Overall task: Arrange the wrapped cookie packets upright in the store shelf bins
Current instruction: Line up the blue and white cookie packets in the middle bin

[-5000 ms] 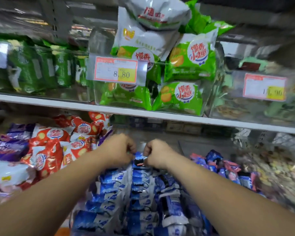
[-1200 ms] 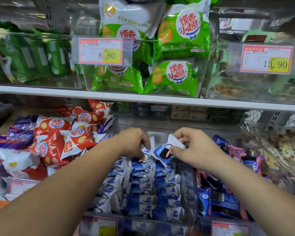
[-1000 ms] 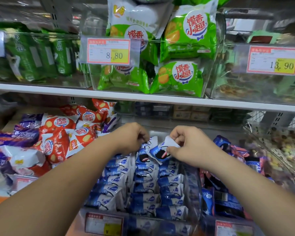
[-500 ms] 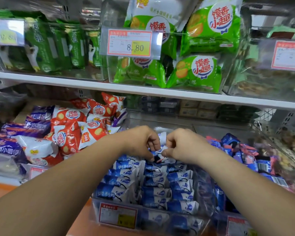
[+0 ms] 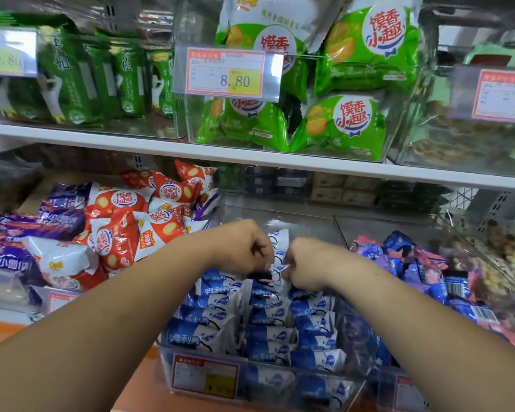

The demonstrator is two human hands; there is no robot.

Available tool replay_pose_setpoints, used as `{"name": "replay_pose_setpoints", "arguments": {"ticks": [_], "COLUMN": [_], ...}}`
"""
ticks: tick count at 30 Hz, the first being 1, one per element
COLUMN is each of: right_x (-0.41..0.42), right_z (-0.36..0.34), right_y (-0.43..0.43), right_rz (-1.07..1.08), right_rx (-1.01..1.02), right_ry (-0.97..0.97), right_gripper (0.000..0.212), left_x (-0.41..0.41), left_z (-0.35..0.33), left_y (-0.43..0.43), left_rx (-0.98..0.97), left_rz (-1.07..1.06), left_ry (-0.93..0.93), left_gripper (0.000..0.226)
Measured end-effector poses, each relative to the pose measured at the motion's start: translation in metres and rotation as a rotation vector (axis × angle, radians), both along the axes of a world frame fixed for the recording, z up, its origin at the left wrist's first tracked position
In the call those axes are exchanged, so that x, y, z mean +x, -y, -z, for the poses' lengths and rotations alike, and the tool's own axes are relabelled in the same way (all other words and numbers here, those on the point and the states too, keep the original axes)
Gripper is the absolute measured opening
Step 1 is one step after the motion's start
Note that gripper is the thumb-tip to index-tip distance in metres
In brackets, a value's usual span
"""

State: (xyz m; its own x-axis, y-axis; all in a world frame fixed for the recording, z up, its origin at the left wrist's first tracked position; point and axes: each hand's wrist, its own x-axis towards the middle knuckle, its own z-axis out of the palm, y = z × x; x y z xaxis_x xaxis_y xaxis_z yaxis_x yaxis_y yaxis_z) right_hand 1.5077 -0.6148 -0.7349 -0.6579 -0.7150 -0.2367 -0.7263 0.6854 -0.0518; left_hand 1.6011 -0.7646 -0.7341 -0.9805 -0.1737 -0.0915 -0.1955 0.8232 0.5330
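Observation:
Blue-and-white wrapped cookie packets (image 5: pixel 268 319) stand upright in three rows inside a clear plastic bin (image 5: pixel 324 385) on the lower shelf. Both fists meet over the back end of the rows. My left hand (image 5: pixel 247 246) has its fingers curled on the top of a rear packet (image 5: pixel 280 240). My right hand (image 5: pixel 305 263) pinches the white crimped edge of a packet (image 5: pixel 277 275) in the middle row. The fingertips are hidden behind the knuckles.
Red and purple snack bags (image 5: pixel 116 230) fill the bin to the left. Loose blue and purple packets (image 5: pixel 414 263) lie in the bin to the right. Green bags (image 5: pixel 348 123) sit in bins on the white upper shelf (image 5: pixel 280 162), with price tags in front.
My right hand brought a packet it held above the bin down into the back of the middle row. Both hands closed together there. The camera moved nearer and left.

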Motion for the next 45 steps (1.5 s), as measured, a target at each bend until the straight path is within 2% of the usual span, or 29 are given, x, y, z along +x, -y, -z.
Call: {"name": "replay_pose_setpoints", "arguments": {"ticks": [4, 7, 9, 12, 14, 16, 18, 21, 24, 26, 30, 32, 35, 37, 40, 45], "right_x": [0.000, -0.002, -0.001, 0.001, 0.002, 0.006, 0.009, 0.013, 0.013, 0.008, 0.007, 0.010, 0.021, 0.032, 0.052, 0.075], "right_z": [0.000, -0.006, -0.007, -0.005, -0.004, -0.008, -0.017, -0.035, -0.039, -0.036, -0.037, -0.035, -0.031, -0.025, -0.010, 0.011], "right_y": [0.003, -0.003, -0.005, -0.006, -0.006, -0.007, -0.011, -0.021, -0.042, -0.062, -0.095, -0.106, -0.121, -0.129, -0.138, -0.144], "right_rz": [0.029, 0.056, 0.047, 0.003, -0.010, -0.025, -0.064, -0.104, -0.051, -0.025, 0.057, 0.088, 0.042, -0.040, -0.144, -0.335], "right_rx": [-0.012, -0.119, -0.147, -0.095, -0.059, -0.041, -0.032, -0.091, -0.204, -0.327, -0.509, -0.553, -0.448, -0.371, -0.457, -0.494], "right_ry": [0.051, 0.102, 0.126, 0.143, 0.127, 0.008, -0.211, -0.386, -0.250, -0.065, 0.106, 0.138, 0.172, 0.143, 0.088, -0.058], "right_gripper": [0.024, 0.036, 0.041, 0.050, 0.046, 0.033, 0.023, 0.030, 0.031, 0.015, 0.010, 0.032, 0.057, 0.062, 0.061, 0.066], "left_x": [-0.005, -0.010, -0.013, -0.015, -0.014, -0.013, -0.013, -0.021, -0.030, -0.034, -0.034, -0.028, -0.010, 0.004, 0.028, 0.082], "left_z": [0.008, 0.008, 0.009, 0.010, 0.010, 0.008, 0.004, -0.005, -0.015, -0.019, -0.014, -0.012, -0.012, -0.009, 0.001, 0.017], "left_y": [-0.003, -0.004, -0.003, -0.002, -0.003, -0.004, -0.003, -0.010, -0.032, -0.051, -0.077, -0.083, -0.091, -0.095, -0.095, -0.084], "left_rx": [-0.119, -0.119, -0.091, -0.063, -0.060, -0.048, -0.020, -0.080, -0.101, -0.043, 0.073, 0.123, 0.166, 0.163, 0.138, -0.051], "left_rz": [-0.059, -0.129, -0.176, -0.217, -0.214, -0.207, -0.209, -0.227, -0.156, -0.087, -0.045, -0.024, 0.021, 0.039, 0.071, 0.132], "left_ry": [-0.005, 0.003, 0.023, 0.041, 0.032, 0.014, -0.009, -0.125, -0.248, -0.253, -0.291, -0.321, -0.300, -0.286, -0.284, -0.332], "left_gripper": [0.016, 0.006, 0.009, 0.008, 0.009, 0.016, 0.020, 0.023, 0.021, 0.019, 0.018, 0.013, 0.009, 0.007, 0.003, 0.016]}}
